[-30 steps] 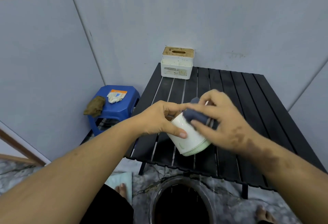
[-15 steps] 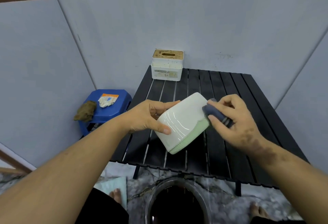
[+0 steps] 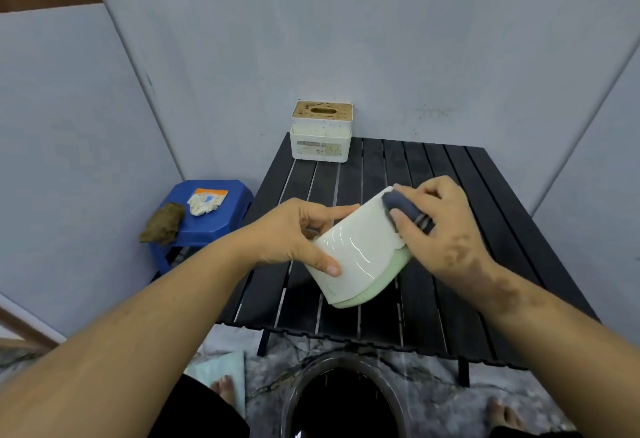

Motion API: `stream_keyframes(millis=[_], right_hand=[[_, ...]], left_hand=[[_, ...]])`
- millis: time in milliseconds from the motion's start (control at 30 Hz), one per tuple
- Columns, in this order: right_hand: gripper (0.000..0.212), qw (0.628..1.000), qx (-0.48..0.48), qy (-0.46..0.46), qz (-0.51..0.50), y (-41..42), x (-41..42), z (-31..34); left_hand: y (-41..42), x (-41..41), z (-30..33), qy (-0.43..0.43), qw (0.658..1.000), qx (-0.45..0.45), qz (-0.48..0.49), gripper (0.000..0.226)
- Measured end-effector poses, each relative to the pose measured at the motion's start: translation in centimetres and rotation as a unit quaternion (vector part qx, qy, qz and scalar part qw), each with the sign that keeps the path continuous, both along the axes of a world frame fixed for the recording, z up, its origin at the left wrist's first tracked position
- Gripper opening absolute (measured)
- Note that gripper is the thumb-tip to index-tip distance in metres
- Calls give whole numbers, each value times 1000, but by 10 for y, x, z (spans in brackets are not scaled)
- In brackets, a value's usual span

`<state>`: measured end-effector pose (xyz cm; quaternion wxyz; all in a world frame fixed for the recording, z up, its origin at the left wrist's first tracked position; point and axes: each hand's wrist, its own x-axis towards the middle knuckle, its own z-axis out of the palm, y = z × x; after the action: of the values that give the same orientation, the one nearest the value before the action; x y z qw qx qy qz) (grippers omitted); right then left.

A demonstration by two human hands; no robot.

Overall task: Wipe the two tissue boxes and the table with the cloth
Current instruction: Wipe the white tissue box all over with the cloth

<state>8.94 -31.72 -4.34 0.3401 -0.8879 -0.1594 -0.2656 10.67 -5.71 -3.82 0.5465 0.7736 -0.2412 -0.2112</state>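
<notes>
My left hand (image 3: 294, 233) grips a white tissue box with a pale green base (image 3: 356, 250), tilted on its side above the black slatted table (image 3: 485, 229). My right hand (image 3: 440, 226) holds a dark blue cloth (image 3: 407, 210) and presses it against the box's upper right edge. A second tissue box (image 3: 321, 132), white with a brown speckled lid, stands at the table's far left corner against the wall.
A blue plastic stool (image 3: 207, 226) stands left of the table, with a brown rag (image 3: 162, 222) and a white packet (image 3: 206, 201) on it. A dark round bin (image 3: 341, 399) sits on the floor by my feet. Walls close in behind and on both sides.
The box has been turned in my left hand so its broad white side faces up. The cloth has moved from the top toward the box's right edge.
</notes>
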Motion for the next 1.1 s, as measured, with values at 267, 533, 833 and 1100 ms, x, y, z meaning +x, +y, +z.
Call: stream_keyframes(millis=[267, 533, 833, 1100], right_hand=[[38, 994, -8, -11, 106, 20, 0, 12], [31, 985, 59, 138, 86, -26, 15, 4], [44, 991, 135, -22, -7, -13, -25, -35], [45, 989, 16, -111, 101, 36, -69, -42]], left_hand=[[7, 4, -2, 11, 1000, -4, -22, 79], [11, 4, -1, 28, 999, -6, -23, 89], [14, 7, -7, 36, 998, -43, -15, 86], [12, 8, -7, 41, 999, -33, -6, 91]])
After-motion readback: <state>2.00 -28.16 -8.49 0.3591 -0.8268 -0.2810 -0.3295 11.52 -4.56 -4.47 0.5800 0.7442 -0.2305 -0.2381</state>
